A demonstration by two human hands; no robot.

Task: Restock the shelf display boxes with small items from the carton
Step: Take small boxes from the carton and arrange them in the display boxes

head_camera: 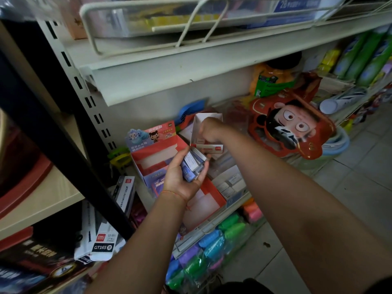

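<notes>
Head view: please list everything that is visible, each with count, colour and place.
small packets: several, blue and white, in the left palm
white carton: one, open, on the shelf under the right hand
display boxes: two, red and white, on the shelf by the left hand
cartoon-face pack: one, red, right of the carton
rolls: many, green, blue, purple, lower shelf
wire rack: one, white, top shelf
left hand: palm up, holds packets
right hand: curled, inside the carton; what it holds is hidden
</notes>
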